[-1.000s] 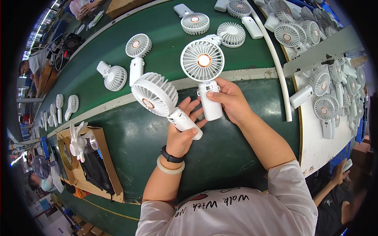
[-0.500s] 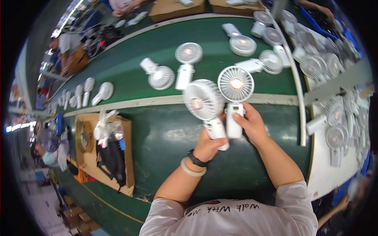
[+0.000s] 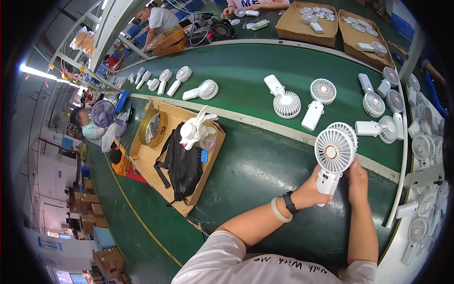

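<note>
My left hand [image 3: 307, 190] is closed round the handle of a white handheld fan [image 3: 332, 154], which stands upright with its round grille and copper-coloured hub showing. Just behind it is a second white fan [image 3: 348, 129]; only the upper and right rim of its head shows. My right hand [image 3: 358, 182] is at this rear fan, its fingers partly hidden behind the front fan. The rear fan's handle is hidden too. Both fans are over the near green bench, close to the pale strip. Beyond them a white fan [image 3: 322, 94] lies on the green belt.
More fans lie along the belt [image 3: 246, 71]. A cardboard tray [image 3: 208, 177] holds a black bag, a tape roll and a white rabbit figure. On the right, many fans [image 3: 422, 147] crowd a white table beyond a white rail [image 3: 403, 156]. Cardboard boxes [image 3: 293, 28] and people are across the belt.
The view has swung left, so the belt and tray appear farther right. The two fans, formerly side by side, now overlap, the left-hand one in front of the other.
</note>
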A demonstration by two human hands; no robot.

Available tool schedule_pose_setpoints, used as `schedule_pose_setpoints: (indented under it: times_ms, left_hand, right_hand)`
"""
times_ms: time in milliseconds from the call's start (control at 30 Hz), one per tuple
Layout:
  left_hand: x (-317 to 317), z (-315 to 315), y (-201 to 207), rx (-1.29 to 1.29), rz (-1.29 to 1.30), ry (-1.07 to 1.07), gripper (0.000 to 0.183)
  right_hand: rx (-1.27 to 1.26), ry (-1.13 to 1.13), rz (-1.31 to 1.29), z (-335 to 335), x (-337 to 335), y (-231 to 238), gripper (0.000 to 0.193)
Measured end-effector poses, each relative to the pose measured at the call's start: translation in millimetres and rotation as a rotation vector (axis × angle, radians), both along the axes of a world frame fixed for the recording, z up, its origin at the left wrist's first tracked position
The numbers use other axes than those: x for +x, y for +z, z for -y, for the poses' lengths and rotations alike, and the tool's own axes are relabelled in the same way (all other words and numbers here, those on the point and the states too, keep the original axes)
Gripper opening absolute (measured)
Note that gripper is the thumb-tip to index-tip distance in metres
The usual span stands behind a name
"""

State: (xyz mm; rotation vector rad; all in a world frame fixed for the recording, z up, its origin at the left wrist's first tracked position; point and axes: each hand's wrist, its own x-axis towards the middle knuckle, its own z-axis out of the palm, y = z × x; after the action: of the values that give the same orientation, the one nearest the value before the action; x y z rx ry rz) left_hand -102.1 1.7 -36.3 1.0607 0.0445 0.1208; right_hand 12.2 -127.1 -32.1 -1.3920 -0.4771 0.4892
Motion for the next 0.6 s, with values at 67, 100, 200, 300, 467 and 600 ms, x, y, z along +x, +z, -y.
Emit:
schedule_pose_setpoints:
  times_ms: [67, 100, 200, 300, 467, 600]
  left_hand:
    - [-1, 1, -3, -0.016, 0.007, -0.002, 0.086]
    - [0, 2, -4, -0.007, 0.004, 0.002, 0.086]
    - [0, -1, 0, 0.001, -0.009, 0.006, 0.087]
    - [1, -1, 1, -0.005, -0.022, 0.005, 0.087]
    - [-2, -4, 0, 0.003, -0.037, 0.009, 0.087]
    - [-2, -3, 3, 0.065, -0.038, 0.010, 0.086]
  right_hand:
    - [-0.099, -0.077, 0.049, 3, 29, 3, 0.027]
    - [-0.176, -0.134, 0.064, 1, 47, 1, 0.023]
    - [-0.621, -0.242, 0.772, -3, 85, 2, 0.031]
    - [-0.918, -0.300, 1.113, -8, 93, -2, 0.046]
    - [-1.100, -0.286, 1.162, -14, 84, 1, 0.060]
    - [-1.051, -0.304, 1.088, -15, 89, 4, 0.053]
